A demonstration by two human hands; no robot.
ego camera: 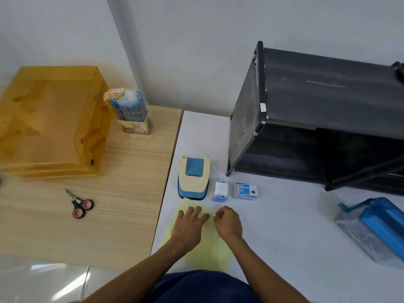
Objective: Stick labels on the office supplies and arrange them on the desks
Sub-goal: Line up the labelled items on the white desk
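Yellow backing paper, the label sheet (203, 248), lies on the white desk (284, 226) just in front of the hole punch (193, 177). A few small white labels show along its far edge. The left hand (189, 224) rests flat on the sheet with its fingers spread, pinning it down. The right hand (228, 221) is curled, thumb and forefinger pinching a label (215, 216) at the sheet's right edge; whether it has lifted free is too small to tell. The likeliest trouble is tearing or creasing: such a small label could fold onto itself or cling to a fingertip if peeled at a sharp angle. If the flat hand eases off, the whole sheet may rise with the pull. The box of binder clips (246, 190) looks small and light, so it may skid when a label is pressed on unless it is steadied.
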